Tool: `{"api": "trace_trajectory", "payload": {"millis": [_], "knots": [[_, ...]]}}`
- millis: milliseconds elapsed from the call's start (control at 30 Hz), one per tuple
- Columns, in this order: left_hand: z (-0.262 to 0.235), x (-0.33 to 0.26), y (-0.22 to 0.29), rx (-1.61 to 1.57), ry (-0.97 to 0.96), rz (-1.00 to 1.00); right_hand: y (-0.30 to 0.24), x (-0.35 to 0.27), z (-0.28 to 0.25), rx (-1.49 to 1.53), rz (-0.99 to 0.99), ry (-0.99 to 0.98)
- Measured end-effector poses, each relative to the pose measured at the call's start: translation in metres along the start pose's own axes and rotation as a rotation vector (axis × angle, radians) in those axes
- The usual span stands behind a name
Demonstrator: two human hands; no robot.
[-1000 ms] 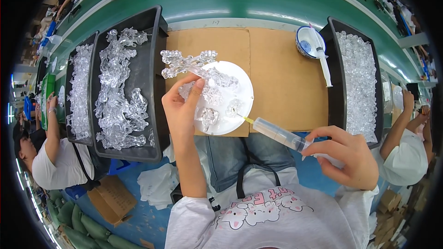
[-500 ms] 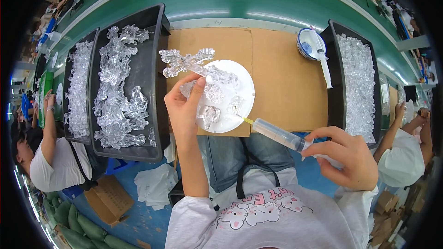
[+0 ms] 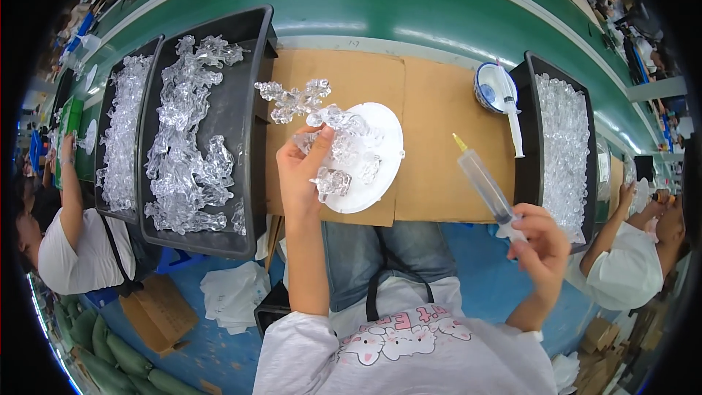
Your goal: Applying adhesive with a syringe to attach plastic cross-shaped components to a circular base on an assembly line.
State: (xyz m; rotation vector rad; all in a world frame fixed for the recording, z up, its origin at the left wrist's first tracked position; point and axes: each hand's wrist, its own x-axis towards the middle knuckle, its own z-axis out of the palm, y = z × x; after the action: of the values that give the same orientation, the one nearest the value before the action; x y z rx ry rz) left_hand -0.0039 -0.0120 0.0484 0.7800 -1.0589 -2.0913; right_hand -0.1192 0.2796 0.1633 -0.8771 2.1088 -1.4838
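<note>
My left hand (image 3: 301,174) is closed on a clear, knobbly plastic piece (image 3: 296,100), whose branched end sticks out past the fingertips to the upper left. Other clear lumps (image 3: 335,183) sit just right of the fingers; whether they belong to the same piece I cannot tell. Behind them is a round white plate (image 3: 385,175), partly covered by the clear parts. My right hand (image 3: 537,243) grips a clear syringe (image 3: 484,185) by its plunger end. Its yellow needle tip points up and left, apart from the plate.
Black bins (image 3: 257,139) of clear pieces stand at left, another black bin (image 3: 532,132) at right. A blue-and-white bowl (image 3: 484,91) beside it holds a second syringe (image 3: 515,128). Brown cardboard (image 3: 431,161) covers the tabletop. Other people sit on both sides.
My right hand has drawn the syringe away from the plate, to the right, and tilted it more upright. My left hand has moved slightly right and turned the clear piece.
</note>
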Motion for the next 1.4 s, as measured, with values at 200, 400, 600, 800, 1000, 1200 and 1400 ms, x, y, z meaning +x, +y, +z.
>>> {"api": "trace_trajectory", "payload": {"millis": [200, 400, 600, 800, 1000, 1200, 1400], "knots": [[0.003, 0.006, -0.007, -0.054, 0.035, -0.056, 0.057, 0.003, 0.029, 0.251, 0.234, 0.079], [0.008, 0.015, -0.006, -0.010, -0.011, -0.009, 0.091, 0.021, 0.042, 0.273, 0.194, 0.164], [0.030, 0.040, -0.007, 0.087, 0.006, 0.148, 0.141, 0.042, 0.058, 0.373, 0.130, 0.334], [0.037, 0.076, -0.015, 0.190, -0.035, 0.267, 0.145, 0.052, 0.066, 0.103, 0.013, 0.272], [0.022, 0.079, -0.032, 0.286, 0.099, 0.254, 0.140, 0.078, 0.064, -0.379, -0.242, 0.301], [0.014, 0.068, -0.029, 0.354, 0.110, 0.253, 0.131, 0.099, 0.062, -0.532, -0.289, 0.300], [-0.004, 0.056, -0.037, 0.549, 0.144, 0.357, 0.053, 0.124, 0.096, -0.378, -0.413, 0.043]]}}
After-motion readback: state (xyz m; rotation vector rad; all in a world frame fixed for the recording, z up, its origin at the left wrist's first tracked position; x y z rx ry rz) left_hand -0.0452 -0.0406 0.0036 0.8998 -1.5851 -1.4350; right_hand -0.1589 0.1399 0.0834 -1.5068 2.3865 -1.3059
